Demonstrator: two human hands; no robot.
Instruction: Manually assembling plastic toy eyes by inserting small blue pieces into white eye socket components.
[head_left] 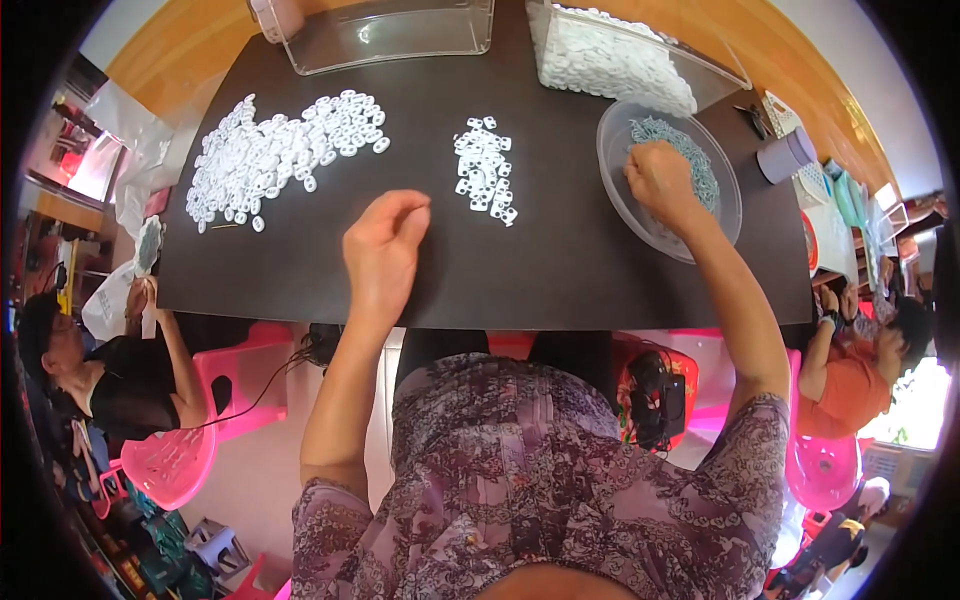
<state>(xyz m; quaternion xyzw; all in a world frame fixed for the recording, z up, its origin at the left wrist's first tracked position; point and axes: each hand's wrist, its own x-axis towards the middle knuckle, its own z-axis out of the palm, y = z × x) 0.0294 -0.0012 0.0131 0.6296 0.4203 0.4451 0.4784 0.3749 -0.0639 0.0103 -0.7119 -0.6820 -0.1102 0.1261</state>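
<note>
My left hand (pixel 385 250) hovers over the dark table with its fingers curled in toward the thumb. Whatever it may hold is hidden. On its left spreads a big pile of small white oval plastic pieces with holes (pixel 262 158); a smaller group of white squarish pieces with holes (pixel 484 170) lies to its right. My right hand (pixel 660 180) is inside a clear round plastic bowl (pixel 612 190), its fingers closed down by a heap of thin grey-green metal pieces (pixel 690 155). I cannot see what those fingers grip.
At the back of the dark table (pixel 540 270) stand a clear bin (pixel 390 45) and another clear bin with many white pieces (pixel 615 60). Pliers (pixel 752 120) and a lilac cup (pixel 787 156) are at the right. People sit at both sides on pink chairs (pixel 170 465).
</note>
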